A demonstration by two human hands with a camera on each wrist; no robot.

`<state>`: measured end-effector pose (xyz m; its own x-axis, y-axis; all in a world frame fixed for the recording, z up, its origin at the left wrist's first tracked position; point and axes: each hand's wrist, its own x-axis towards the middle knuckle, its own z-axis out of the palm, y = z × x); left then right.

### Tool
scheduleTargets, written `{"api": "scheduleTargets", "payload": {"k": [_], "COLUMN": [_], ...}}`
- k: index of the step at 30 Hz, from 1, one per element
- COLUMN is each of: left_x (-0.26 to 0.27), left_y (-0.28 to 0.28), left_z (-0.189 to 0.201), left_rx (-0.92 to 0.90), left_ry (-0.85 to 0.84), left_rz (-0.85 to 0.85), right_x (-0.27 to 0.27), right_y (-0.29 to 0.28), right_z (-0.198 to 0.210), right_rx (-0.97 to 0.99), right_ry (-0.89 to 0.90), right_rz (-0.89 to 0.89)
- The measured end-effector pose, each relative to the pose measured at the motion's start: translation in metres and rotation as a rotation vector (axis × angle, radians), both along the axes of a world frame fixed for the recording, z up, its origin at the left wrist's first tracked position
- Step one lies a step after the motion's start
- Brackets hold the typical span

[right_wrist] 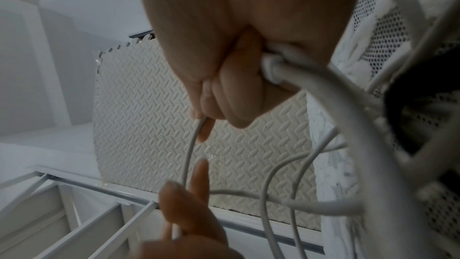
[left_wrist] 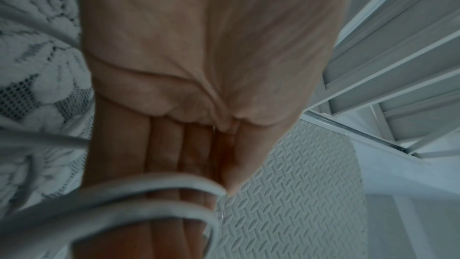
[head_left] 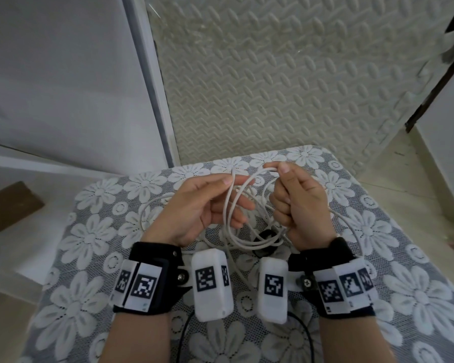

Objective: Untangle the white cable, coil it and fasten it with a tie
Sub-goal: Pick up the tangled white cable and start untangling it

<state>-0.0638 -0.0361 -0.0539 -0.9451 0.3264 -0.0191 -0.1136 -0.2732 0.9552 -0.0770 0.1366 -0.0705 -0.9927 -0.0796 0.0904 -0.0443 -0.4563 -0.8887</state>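
Note:
The white cable [head_left: 231, 203] hangs in several tangled loops between my two hands above the lace-covered table [head_left: 89, 231]. My left hand [head_left: 236, 182] pinches one strand between thumb and forefinger, its other fingers nearly straight; in the left wrist view the cable [left_wrist: 149, 182] crosses the left hand [left_wrist: 224, 190] at the thumb tip. My right hand [head_left: 278, 167] is curled round a bunch of loops and pinches a strand at its top; the right wrist view shows the cable [right_wrist: 323, 72] coming out of the right hand's [right_wrist: 201, 117] fist. A small black item [head_left: 266, 238] lies under the loops.
The table is small, with its far edge just beyond my hands. Past it lies a pale embossed foam floor mat [head_left: 273, 74]. A white framed panel [head_left: 147, 74] stands at the left, and a brown block [head_left: 11, 205] lies on the floor beside the table.

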Motion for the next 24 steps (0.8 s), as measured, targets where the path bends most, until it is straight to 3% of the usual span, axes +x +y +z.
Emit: {"api": "scheduleTargets", "payload": {"k": [16,24], "left_x": [-0.005,-0.008], "left_y": [-0.001,-0.002], "left_z": [-0.009,-0.013], "left_rx": [0.028,-0.002], "left_ry": [0.009,0.030], "left_rz": [-0.165,-0.142], "right_x": [-0.001,0.000], "right_y": [0.000,-0.005], "right_z": [-0.002,-0.002], "right_rx": [0.016,0.051], "right_ry": [0.003,-0.032], "right_rz": [0.064,0.053]}}
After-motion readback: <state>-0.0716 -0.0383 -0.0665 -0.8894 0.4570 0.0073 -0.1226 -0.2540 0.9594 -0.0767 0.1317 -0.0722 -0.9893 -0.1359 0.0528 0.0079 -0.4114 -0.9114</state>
